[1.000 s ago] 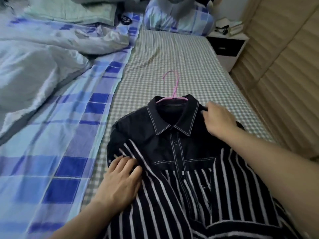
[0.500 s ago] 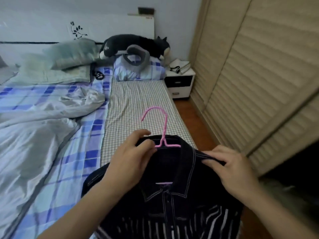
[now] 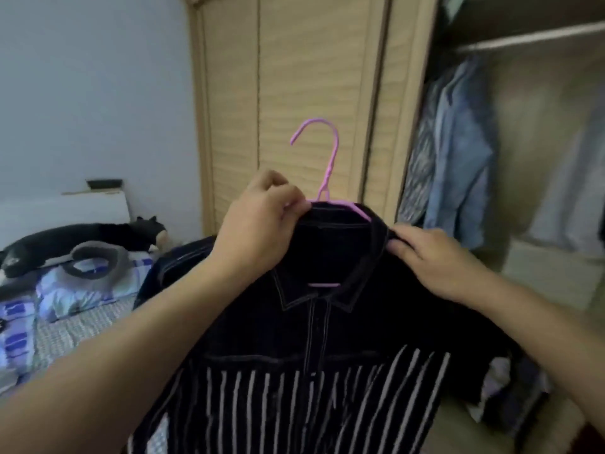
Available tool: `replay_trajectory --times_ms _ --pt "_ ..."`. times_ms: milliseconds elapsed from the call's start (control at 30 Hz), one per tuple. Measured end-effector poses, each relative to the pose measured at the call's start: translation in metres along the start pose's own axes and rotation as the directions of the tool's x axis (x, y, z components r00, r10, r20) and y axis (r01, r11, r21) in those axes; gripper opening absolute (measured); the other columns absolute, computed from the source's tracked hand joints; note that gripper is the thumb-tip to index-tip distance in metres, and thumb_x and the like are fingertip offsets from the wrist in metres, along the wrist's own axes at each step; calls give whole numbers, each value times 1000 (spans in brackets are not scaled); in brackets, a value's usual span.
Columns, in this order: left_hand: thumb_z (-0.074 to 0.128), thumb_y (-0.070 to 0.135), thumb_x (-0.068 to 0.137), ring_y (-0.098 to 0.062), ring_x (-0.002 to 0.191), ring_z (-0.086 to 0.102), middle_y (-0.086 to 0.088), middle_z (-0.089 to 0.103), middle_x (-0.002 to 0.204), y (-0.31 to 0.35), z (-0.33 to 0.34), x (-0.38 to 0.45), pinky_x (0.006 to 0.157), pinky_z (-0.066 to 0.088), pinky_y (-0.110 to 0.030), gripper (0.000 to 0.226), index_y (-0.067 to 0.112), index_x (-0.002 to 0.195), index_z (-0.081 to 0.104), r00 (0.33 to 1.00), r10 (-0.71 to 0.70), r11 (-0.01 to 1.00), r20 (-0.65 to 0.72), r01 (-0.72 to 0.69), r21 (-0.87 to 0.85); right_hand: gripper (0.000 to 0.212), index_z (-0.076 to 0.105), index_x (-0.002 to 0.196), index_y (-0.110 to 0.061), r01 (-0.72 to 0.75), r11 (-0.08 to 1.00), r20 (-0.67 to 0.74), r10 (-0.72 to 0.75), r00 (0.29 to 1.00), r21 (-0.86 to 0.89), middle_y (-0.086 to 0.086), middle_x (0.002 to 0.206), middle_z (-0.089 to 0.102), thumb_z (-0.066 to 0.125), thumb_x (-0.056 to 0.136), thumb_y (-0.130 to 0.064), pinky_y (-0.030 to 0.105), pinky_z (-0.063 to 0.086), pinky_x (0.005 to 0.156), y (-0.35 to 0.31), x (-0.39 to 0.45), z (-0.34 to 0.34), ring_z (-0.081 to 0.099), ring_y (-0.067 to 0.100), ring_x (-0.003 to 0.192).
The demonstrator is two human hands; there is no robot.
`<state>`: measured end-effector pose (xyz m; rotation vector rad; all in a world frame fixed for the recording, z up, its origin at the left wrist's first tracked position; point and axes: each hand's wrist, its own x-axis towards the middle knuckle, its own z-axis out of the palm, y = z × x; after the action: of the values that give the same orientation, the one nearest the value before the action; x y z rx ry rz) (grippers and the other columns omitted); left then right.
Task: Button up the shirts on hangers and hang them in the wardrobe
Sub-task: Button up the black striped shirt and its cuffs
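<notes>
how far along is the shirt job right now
Done: the dark striped shirt looks buttoned on its pink hanger. In hand: the left hand and right hand hold it up at the collar. Left: hooking it onto the wardrobe rail, beside the hanging clothes.

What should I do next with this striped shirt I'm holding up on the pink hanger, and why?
Probably carry it right and lift the pink hanger toward the wardrobe rail. The striped shirt looks buttoned, your left hand grips the hanger at the collar, your right hand holds the shoulder, and the hook is free. The open section already holds hanging clothes.
</notes>
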<state>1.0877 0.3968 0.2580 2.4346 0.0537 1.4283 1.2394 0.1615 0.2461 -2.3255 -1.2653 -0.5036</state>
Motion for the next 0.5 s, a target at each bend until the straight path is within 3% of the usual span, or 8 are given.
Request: replay_trajectory --times_ms 100,167,200,267,300,367,433,500 --pt "48 43 105 -13 97 57 7 58 114 40 -7 92 90 47 -35 31 32 132 59 999 52 995 3 -51 -87 24 67 107 -20 -90 984 -376 26 926 -152 18 99 72 50 103 -37 47 52 76 24 43 -76 66 40 95" --pt "39 48 107 -23 108 60 1 63 120 44 -4 130 90 44 -36 40 34 143 47 996 7 998 86 -1 -68 25 66 99 -15 -94 981 -483 0 875 -172 21 95 70 52 102 -35 48 51 73 42 60 -115 65 43 92" --pt "38 47 107 -29 111 60 -4 65 118 40 2 139 88 44 -37 37 30 138 50 989 -18 1000 148 14 27 26 66 96 -15 -89 981 -454 1 891 -173 21 94 70 53 102 -35 46 49 72 52 62 -125 65 42 92" --pt "41 40 107 -35 103 62 -5 64 100 31 26 145 81 46 -40 24 22 109 56 963 -49 984 265 1 177 27 68 95 -19 -79 978 -373 1 928 -194 14 94 71 53 101 -41 42 46 71 75 58 -136 64 37 92" --pt "44 36 107 -35 98 62 -3 61 93 31 41 145 80 47 -41 21 21 98 54 957 -40 984 288 -12 175 27 70 96 -22 -63 978 -362 -14 932 -200 9 92 72 54 100 -43 42 48 73 89 55 -137 64 34 91" --pt "47 30 106 -33 93 61 -3 60 89 38 72 151 78 46 -42 20 16 95 54 967 -20 994 253 -7 109 25 70 95 -22 -43 987 -297 -4 955 -154 1 88 70 57 100 -43 41 48 76 116 50 -145 63 24 88" --pt "50 26 106 -32 91 59 -4 60 90 50 104 158 73 40 -38 18 12 98 58 981 -6 996 194 -12 91 28 68 92 -17 -77 993 -47 73 996 -92 -2 88 70 58 100 -42 41 50 78 147 45 -158 65 20 88" --pt "51 24 106 -30 88 57 -3 60 89 63 135 164 71 34 -35 18 11 98 59 992 17 997 122 -26 73 27 71 91 -20 -137 990 196 130 972 24 -2 91 75 59 100 -43 36 56 82 177 32 -177 71 18 90"
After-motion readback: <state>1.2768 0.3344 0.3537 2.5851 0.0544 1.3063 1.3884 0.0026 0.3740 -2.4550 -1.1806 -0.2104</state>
